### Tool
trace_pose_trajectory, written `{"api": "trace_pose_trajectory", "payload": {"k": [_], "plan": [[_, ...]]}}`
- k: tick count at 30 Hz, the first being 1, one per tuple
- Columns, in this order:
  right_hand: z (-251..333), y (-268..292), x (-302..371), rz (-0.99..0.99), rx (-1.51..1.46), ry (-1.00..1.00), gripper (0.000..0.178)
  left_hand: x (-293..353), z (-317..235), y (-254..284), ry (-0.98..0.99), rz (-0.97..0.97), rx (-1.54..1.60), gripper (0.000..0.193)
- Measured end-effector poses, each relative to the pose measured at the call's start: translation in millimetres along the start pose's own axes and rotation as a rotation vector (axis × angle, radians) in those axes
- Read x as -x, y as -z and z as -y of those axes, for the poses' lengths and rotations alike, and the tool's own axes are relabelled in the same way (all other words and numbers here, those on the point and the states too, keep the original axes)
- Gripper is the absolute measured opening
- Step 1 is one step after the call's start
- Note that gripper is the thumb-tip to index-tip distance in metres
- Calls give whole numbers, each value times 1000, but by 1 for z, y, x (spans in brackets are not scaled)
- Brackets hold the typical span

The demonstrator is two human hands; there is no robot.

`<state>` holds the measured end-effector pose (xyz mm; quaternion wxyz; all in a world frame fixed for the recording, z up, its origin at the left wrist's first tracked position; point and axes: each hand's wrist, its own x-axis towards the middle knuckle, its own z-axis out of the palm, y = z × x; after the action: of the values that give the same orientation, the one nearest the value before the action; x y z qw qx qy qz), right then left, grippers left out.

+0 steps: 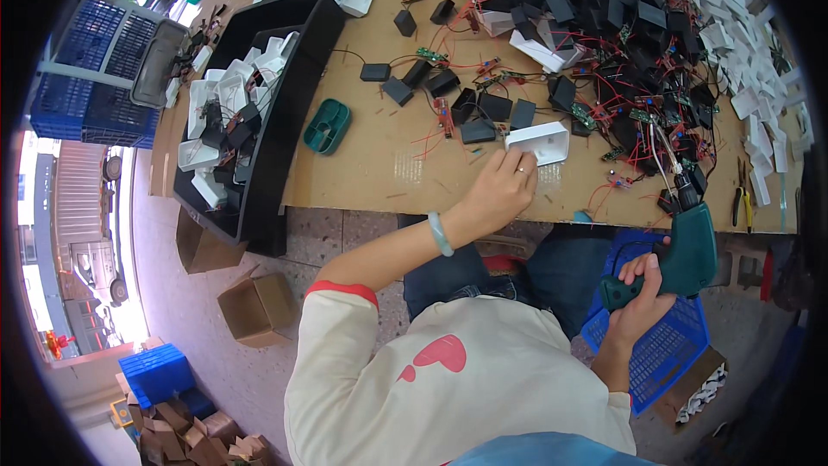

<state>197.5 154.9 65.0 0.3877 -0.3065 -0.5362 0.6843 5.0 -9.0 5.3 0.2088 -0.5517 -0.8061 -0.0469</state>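
Observation:
My left hand (504, 190) reaches to the table's near edge, its fingers closed at the lower left rim of a shallow white plastic case (550, 148). That case lies with its hollow side up. In my right hand (640, 289) is a dark green soldering gun (694, 246), held by its handle. Its metal tip points away from me, toward a heap of black box-shaped parts (595, 9) tangled with red wires and small green circuit boards (583, 115). Several loose black boxes (496, 106) lie just beyond the white case.
A black bin (293, 121) with white cases and black parts stands at the left. Near it sits a small green divided tray (327, 127). White cases (733, 43) pile up at the far right. Yellow-handled pliers (743, 204) lie at the right edge. Below is a blue crate (660, 367).

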Motion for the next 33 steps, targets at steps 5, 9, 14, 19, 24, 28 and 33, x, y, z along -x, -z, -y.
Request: {"api": "trace_pose_trajectory", "payload": {"k": [5, 9, 14, 19, 24, 28, 33], "plan": [[-3, 9, -1, 58, 15, -11, 38, 0, 6, 10, 10, -117, 6, 31], [2, 7, -4, 25, 16, -21, 37, -3, 65, 27, 146, -493, 132, 27], [3, -1, -2, 74, -11, -12, 36, 5, 211, -14, 587, -255, 206, 20], [3, -5, 3, 49, -27, -46, 35, 17, 222, -15, 528, 14, 500, 16], [2, 3, -2, 34, -12, -57, 35, 32, 211, 37, 844, -193, 652, 17], [-1, 0, -3, 53, 10, -66, 35, 44, 177, 58, 549, -130, 712, 18], [-2, -5, -1, 86, -3, -95, 35, 58, 118, 68, 481, 108, 682, 16]]}}
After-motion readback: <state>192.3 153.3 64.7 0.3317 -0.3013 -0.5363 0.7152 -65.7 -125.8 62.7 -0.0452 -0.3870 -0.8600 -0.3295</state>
